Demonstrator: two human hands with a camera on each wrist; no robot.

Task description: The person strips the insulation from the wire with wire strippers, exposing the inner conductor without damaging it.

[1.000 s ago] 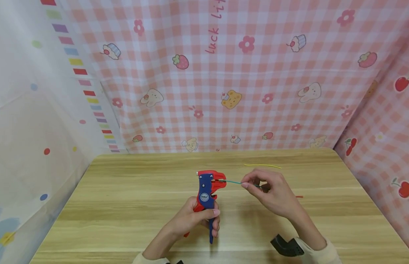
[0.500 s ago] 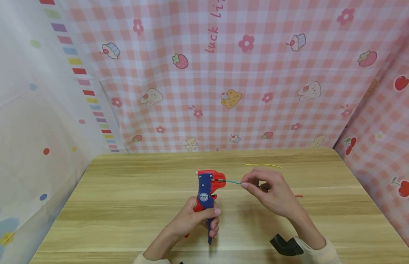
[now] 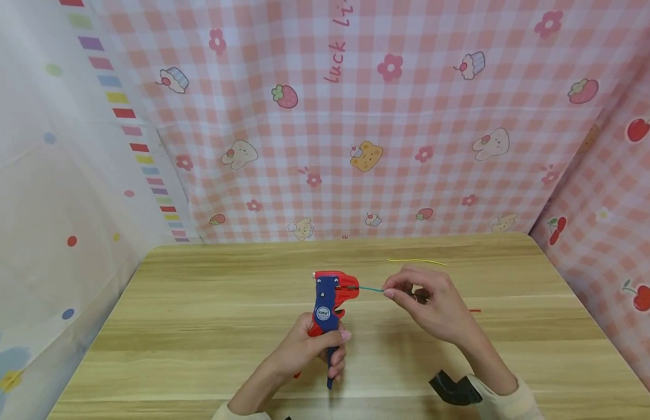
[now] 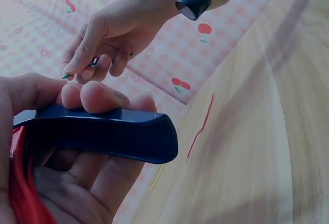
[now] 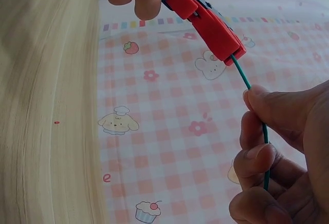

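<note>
The tool [image 3: 325, 300] is being gripped by the left hand [image 3: 310, 345], its blue handle [image 4: 118, 137] being wrapped by the fingers and crossed by the thumb. The green wire [image 3: 371, 289] is being pinched between the thumb and forefinger of the right hand [image 3: 434, 306], its tail being partly covered by the other fingers, which are being held curled. From this pinch the wire is being led to the mouth of the tool's red head [image 5: 216, 35], where its far end is being taken in; how deep it is being seated cannot quite be made out. Both are being held over the middle of the desk [image 3: 199, 321]. Near the desk's back edge, right of centre, a yellow wire [image 3: 417, 261] is being borne; towards the right edge, a red wire [image 4: 201, 129] is being partly hidden from the head view by the right hand.
</note>
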